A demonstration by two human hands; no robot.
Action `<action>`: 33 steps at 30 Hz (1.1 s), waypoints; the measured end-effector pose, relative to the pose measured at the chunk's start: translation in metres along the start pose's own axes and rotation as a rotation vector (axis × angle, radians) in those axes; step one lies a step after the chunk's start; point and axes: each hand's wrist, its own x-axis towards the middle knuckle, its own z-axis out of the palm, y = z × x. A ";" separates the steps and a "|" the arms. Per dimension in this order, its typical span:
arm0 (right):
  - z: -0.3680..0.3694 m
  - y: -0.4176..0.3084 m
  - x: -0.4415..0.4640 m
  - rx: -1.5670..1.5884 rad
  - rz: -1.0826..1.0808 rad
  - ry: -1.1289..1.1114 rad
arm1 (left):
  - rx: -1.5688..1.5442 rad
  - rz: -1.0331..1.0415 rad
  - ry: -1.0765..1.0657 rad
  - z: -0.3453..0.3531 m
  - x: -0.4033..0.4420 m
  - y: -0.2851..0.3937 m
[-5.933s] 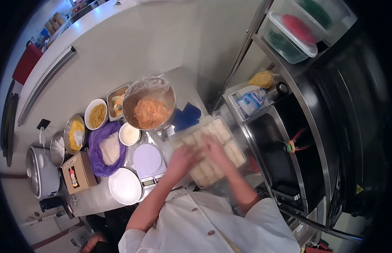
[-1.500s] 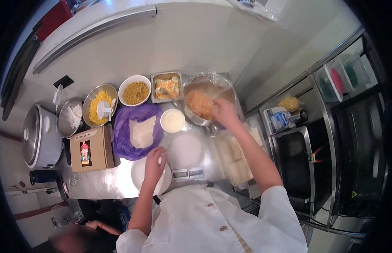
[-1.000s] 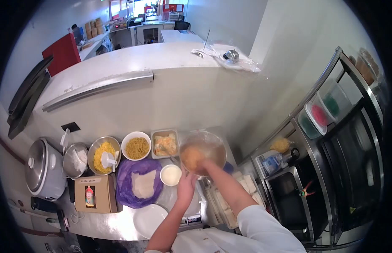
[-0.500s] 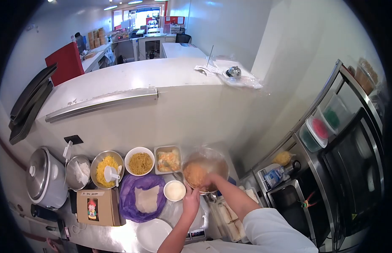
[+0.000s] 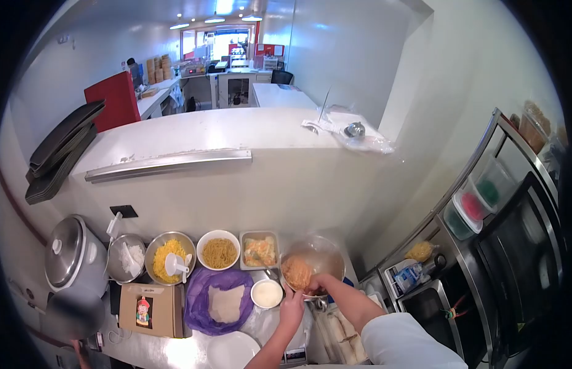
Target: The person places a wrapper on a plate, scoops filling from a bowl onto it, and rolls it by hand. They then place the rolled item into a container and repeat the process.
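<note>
In the head view, a large steel mixing bowl (image 5: 332, 249) stands at the right end of the row of food. An orange, moist-looking food mixture (image 5: 297, 272) is heaped on its left side. My right hand (image 5: 321, 283) reaches inside, fingers curled at the mixture's edge and partly hidden. My left hand (image 5: 292, 302) grips the bowl's near rim, its fingertips close to the mixture. Just left of that hand is a small white bowl of pale cream-coloured contents (image 5: 266, 294). A metal tray of orange and white food (image 5: 259, 249), with a utensil handle sticking out, sits behind it.
Leftward stand noodles (image 5: 219, 252), yellow shreds with a white scoop (image 5: 169, 258), a purple bag (image 5: 196, 307), a cardboard box (image 5: 152, 310) and a rice cooker (image 5: 67, 249). A white plate (image 5: 232, 352) lies in front. Another person's arm (image 5: 80, 352) shows lower left.
The view has tilted up and shifted, so everything sits lower and farther right. A person's blurred head has come in at lower left. Both my hands stay at the steel bowl.
</note>
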 end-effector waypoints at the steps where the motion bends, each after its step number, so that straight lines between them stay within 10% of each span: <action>1: 0.003 -0.007 -0.011 -0.066 0.019 0.073 | 0.005 -0.005 -0.007 -0.002 -0.001 0.002; 16: 0.013 -0.003 0.025 -0.865 -0.244 0.448 | -0.125 -0.062 -0.117 0.000 -0.001 -0.011; 23: 0.022 -0.016 -0.002 -0.559 -0.047 0.709 | -0.146 0.022 -0.075 -0.003 -0.003 -0.023; 28: 0.021 0.025 0.032 0.790 -0.225 0.352 | -0.101 0.023 -0.228 -0.018 -0.003 -0.005; 33: 0.029 0.023 0.038 0.677 -0.134 0.577 | -0.052 0.096 -0.103 0.013 -0.015 -0.018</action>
